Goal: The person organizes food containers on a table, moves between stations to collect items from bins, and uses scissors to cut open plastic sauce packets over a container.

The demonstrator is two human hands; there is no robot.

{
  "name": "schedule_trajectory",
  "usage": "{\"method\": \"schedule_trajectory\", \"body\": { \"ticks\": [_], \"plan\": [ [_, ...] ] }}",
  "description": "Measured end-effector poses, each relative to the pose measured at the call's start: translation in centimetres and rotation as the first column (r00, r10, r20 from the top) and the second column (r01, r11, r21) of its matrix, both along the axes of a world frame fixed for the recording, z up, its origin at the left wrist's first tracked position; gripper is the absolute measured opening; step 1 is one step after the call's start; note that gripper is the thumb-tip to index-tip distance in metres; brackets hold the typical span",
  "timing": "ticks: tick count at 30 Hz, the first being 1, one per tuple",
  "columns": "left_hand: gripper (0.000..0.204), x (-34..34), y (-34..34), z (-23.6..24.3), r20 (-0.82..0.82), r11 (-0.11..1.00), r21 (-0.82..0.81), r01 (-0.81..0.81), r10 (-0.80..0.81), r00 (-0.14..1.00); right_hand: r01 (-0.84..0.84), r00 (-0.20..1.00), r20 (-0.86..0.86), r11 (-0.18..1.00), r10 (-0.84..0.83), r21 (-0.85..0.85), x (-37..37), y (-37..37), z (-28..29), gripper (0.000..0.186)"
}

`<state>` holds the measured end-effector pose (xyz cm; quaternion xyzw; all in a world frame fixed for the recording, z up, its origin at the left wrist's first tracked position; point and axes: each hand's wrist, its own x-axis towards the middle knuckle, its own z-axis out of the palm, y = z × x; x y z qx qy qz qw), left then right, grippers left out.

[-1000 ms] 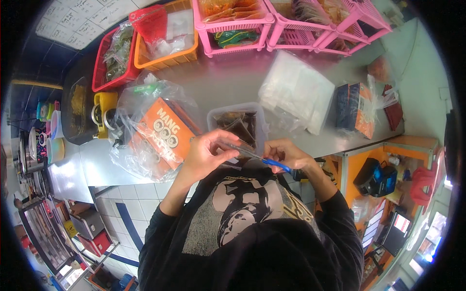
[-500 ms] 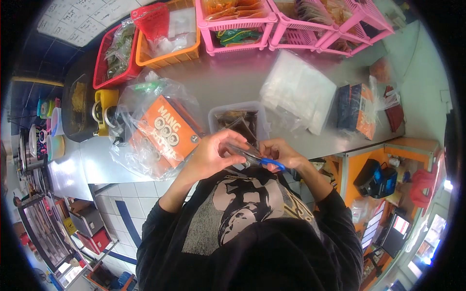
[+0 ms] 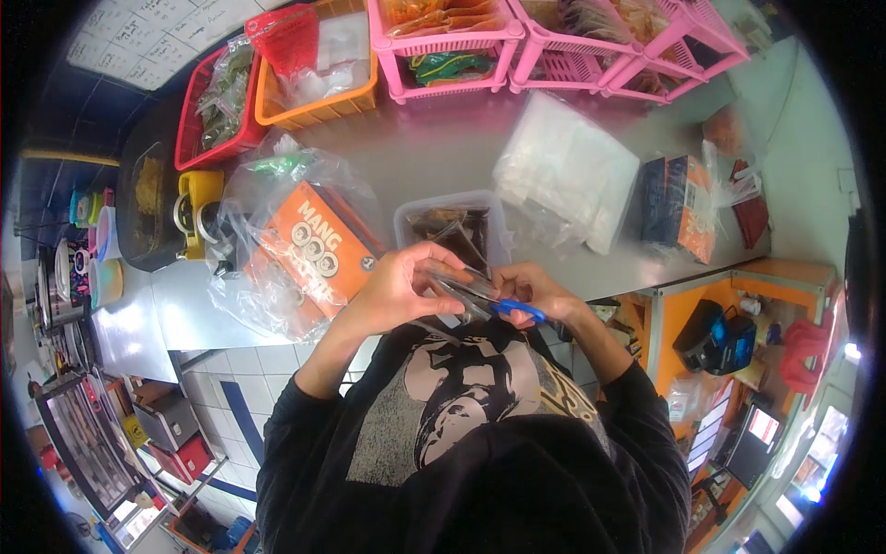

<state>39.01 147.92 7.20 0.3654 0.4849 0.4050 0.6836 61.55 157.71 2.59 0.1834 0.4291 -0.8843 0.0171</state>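
Observation:
My left hand (image 3: 401,295) pinches a small clear packet (image 3: 448,286) at waist level, just below a translucent plastic tub (image 3: 403,220) of dark pouches (image 3: 461,231). Blue-handled scissors (image 3: 523,310) are gripped in my right hand (image 3: 543,294), their blades lying across the packet, partly hidden by fingers and plastic. An orange printed box (image 3: 309,245) in a loose clear bag sits left of the tub. To its right is a pile of white plastic bags (image 3: 563,166).
A steel counter (image 3: 434,148) carries red (image 3: 185,138) and orange (image 3: 314,115) baskets, pink racks (image 3: 443,42) of packets, a yellow tape dispenser (image 3: 192,189) and a wrapped blue-orange box (image 3: 678,208). An orange shelving unit (image 3: 692,291) stands at the right.
Both hands have shifted a little, the right one slightly leftward, bringing the scissors closer in over the packet. The tub and other things on the counter stay in place.

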Motion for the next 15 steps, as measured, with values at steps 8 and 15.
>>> {"method": "schedule_trajectory", "body": {
  "ticks": [8,15],
  "plan": [
    [0.043,0.7,0.3,-0.8,-0.006,0.999,0.004,0.045,-0.045,0.999,0.020,1.000,0.006,0.999,-0.021,0.032,-0.6,-0.2,-0.7,0.027],
    [0.041,0.6,0.6,-0.2,0.058,0.998,0.011,0.063,-0.064,0.996,0.073,0.997,0.033,0.994,-0.076,0.081,-0.3,-0.8,-1.2,0.025]
  ]
}}
